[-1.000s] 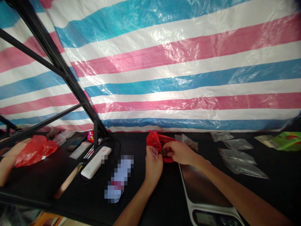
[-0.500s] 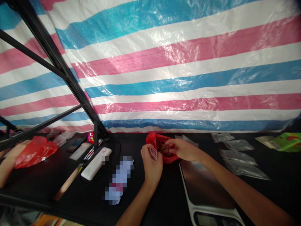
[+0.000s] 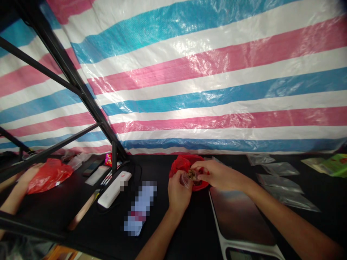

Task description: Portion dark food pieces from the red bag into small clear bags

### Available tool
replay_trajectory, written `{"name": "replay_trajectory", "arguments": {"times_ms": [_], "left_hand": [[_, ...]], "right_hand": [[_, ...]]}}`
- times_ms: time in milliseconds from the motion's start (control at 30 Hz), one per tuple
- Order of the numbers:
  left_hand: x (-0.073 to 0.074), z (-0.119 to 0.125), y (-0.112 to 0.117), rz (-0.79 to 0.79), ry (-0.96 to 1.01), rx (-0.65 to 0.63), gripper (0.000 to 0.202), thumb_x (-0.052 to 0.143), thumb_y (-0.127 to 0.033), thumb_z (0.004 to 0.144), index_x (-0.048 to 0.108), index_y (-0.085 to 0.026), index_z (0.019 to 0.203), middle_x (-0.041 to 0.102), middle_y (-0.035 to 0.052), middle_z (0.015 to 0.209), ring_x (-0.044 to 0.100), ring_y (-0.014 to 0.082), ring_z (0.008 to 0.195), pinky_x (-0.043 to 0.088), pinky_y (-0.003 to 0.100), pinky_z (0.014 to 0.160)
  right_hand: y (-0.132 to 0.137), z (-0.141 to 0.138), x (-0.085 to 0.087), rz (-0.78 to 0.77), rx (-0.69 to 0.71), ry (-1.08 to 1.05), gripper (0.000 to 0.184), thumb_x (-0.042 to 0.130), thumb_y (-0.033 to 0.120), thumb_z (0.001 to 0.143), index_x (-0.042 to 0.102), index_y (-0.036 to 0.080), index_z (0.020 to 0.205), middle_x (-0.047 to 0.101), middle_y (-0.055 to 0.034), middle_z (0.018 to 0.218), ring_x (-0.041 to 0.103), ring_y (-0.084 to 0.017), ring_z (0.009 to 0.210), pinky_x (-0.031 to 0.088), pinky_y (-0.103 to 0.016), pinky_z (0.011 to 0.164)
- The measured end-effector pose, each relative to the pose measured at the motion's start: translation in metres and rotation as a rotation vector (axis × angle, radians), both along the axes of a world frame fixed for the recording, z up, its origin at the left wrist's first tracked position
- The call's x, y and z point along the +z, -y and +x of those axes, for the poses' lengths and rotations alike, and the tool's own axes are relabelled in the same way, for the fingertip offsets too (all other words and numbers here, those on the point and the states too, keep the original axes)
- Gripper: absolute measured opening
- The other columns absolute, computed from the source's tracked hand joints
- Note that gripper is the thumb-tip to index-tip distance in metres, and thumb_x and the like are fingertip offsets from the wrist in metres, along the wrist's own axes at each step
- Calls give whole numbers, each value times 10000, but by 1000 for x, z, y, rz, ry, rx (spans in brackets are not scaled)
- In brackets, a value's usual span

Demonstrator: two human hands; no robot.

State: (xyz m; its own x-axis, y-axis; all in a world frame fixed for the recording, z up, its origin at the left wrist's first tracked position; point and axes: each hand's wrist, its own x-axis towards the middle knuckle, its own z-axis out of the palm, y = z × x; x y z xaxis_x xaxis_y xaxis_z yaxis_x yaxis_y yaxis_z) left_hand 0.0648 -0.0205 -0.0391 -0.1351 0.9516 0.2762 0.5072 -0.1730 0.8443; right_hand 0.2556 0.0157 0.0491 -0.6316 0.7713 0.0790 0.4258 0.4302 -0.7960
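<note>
My left hand (image 3: 179,193) is closed on a small clear plastic bag (image 3: 185,180), whose mouth faces my right hand. Between the fingertips of my right hand (image 3: 214,174) is a pinch of brownish dried bits (image 3: 192,174), right at the bag's mouth. Both hands are over a red bowl (image 3: 201,185) with a crumpled red plastic bag (image 3: 181,164) at its left side. More dark bits lie in the bowl, largely hidden by my fingers. A digital scale (image 3: 241,216) with a dark plate sits just below my right forearm.
Several flat clear bags (image 3: 282,184) lie at the right, near a green packet (image 3: 337,164). Left are a phone (image 3: 141,209), a white power strip (image 3: 114,189) with cable, and a black metal frame (image 3: 89,103). Beyond it, another person's hand (image 3: 32,177) touches a red bag (image 3: 51,175).
My right hand has lifted a pinch of bits out of the bowl and brought it to the small bag. My left hand has tilted the bag toward it. The view has shifted slightly.
</note>
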Motion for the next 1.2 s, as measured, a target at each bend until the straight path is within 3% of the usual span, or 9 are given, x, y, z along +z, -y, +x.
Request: {"name": "replay_trajectory", "arguments": {"times_ms": [300, 433, 600, 767, 967, 1200], "left_hand": [[7, 2, 3, 24, -169, -1, 142, 709, -292, 843, 589, -252, 907, 708, 7, 838, 654, 224, 797, 439, 311, 718], [9, 2, 5, 15, -266, -27, 149, 688, -206, 817, 601, -256, 928, 716, 26, 879, 660, 257, 869, 443, 352, 785], [8, 3, 7, 9, -298, -52, 196, 696, -193, 817, 629, -249, 992, 744, 48, 984, 681, 283, 972, 461, 389, 887], [4, 2, 4, -5, -204, -31, 215, 706, -258, 856, 657, -228, 1063, 749, 70, 1029, 696, 279, 1005, 505, 391, 911], [2, 1, 1, 59, -57, -29, 323, 729, -299, 863, 688, -230, 1176, 745, 72, 1111, 692, 279, 1069, 527, 417, 976], [-1, 1, -2, 142, 136, -48, 289, 762, -273, 836, 731, -201, 1114, 733, 58, 1005, 689, 233, 927, 550, 353, 850]], "right_hand": [[18, -11, 6, 234, -84, 312, 242, 586, 209, 948, 731, 280, 1128, 772, -49, 1126, 716, -262, 1025, 490, -312, 855], [22, -14, 2, 297, -75, 354, 250, 571, 175, 937, 720, 270, 1114, 722, -54, 1120, 712, -247, 990, 478, -311, 818], [23, -19, -2, 328, -84, 330, 275, 625, 178, 901, 721, 243, 1151, 675, -82, 1162, 684, -257, 1034, 500, -331, 896], [22, -24, -4, 308, -64, 183, 421, 574, 86, 915, 696, 270, 1274, 660, -76, 1272, 669, -244, 1113, 503, -344, 1013], [20, -29, -5, 417, 57, -55, 616, 501, -43, 888, 655, 305, 1373, 656, -60, 1336, 602, -225, 1268, 461, -372, 1131], [20, -25, 7, 489, 71, -29, 451, 577, 84, 985, 661, 324, 1358, 695, -41, 1339, 600, -238, 1293, 469, -405, 1131]]}}
